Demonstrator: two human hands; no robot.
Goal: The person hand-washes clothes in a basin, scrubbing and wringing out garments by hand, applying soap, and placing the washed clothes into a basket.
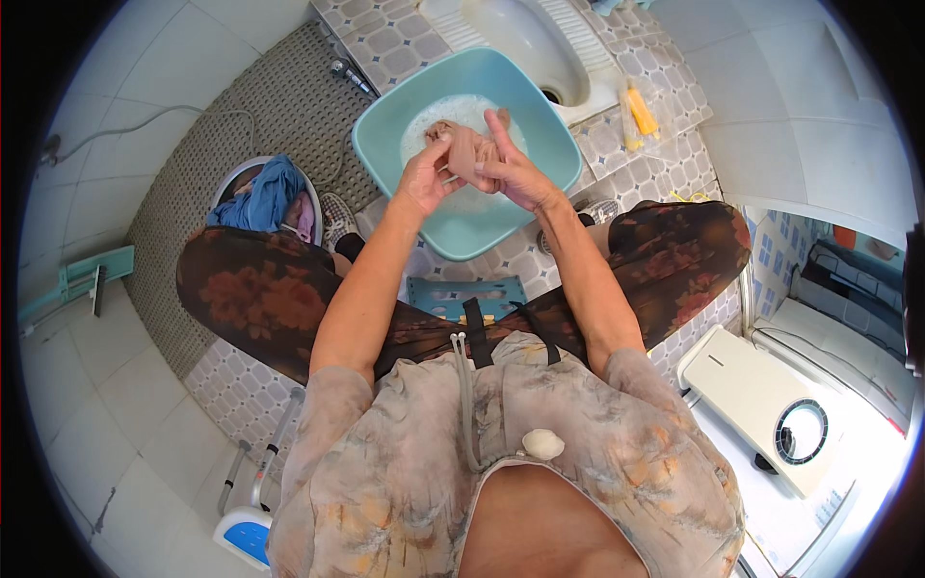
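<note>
Both hands are over a teal plastic basin [462, 242] on the tiled floor between my feet. A wet, light brown piece of cloth [466, 155] is bunched up between them, above soapy water [466, 107]. My left hand [428, 177] pinches the cloth at its left side, thumb on top and fingers curled below. On the other side, my right hand [520, 173] grips the cloth with the thumb across it and the index finger stretched out. Part of the cloth is hidden behind the fingers.
A basin of clothes [260, 195] stands by my left foot. Beyond the teal basin lies a squat toilet [535, 36], with a yellow object in a plastic bag [642, 112] beside it. A shower head [347, 72] rests on the perforated mat [282, 87]. A teal stool [462, 292] is under me.
</note>
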